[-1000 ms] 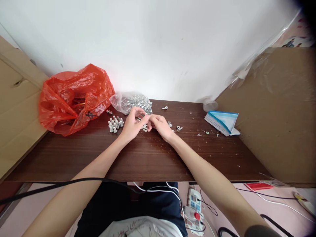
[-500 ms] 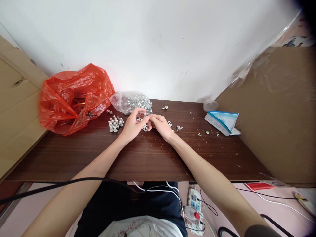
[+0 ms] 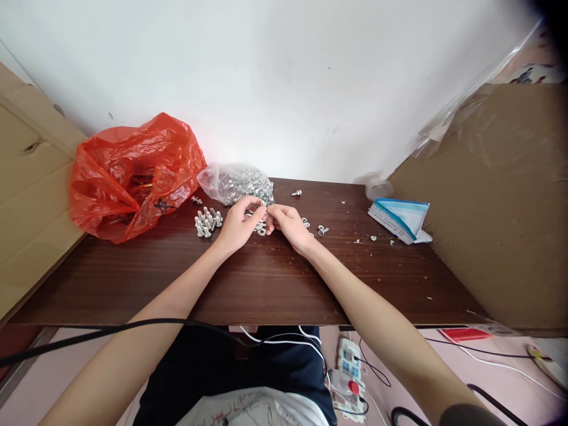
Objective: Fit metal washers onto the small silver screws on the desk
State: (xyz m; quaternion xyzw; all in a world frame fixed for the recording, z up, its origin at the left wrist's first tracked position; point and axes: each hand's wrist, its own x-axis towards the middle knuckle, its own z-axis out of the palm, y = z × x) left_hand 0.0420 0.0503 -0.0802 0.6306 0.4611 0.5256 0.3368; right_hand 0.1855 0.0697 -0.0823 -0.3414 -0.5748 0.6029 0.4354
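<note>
My left hand point(image 3: 238, 223) and my right hand point(image 3: 287, 223) meet over the dark wooden table point(image 3: 248, 278), fingertips pinched together on a small metal piece between them, too small to name. Loose washers point(image 3: 261, 229) lie right under the fingers. Just left of my left hand stands a cluster of upright bolts point(image 3: 207, 222). Behind the hands lies a clear plastic bag of metal hardware point(image 3: 237, 183). A few more small metal parts point(image 3: 320, 229) lie to the right of my right hand.
A red plastic bag point(image 3: 131, 174) sits at the table's back left. A single bolt point(image 3: 296, 193) lies near the wall. A blue-and-white packet point(image 3: 399, 218) lies at the right. Cardboard sheets point(image 3: 497, 201) flank both sides. Cables and a power strip point(image 3: 350, 370) lie on the floor.
My left fingers have curled in closer over the small piece; both hands stay at the same spot on the table.
</note>
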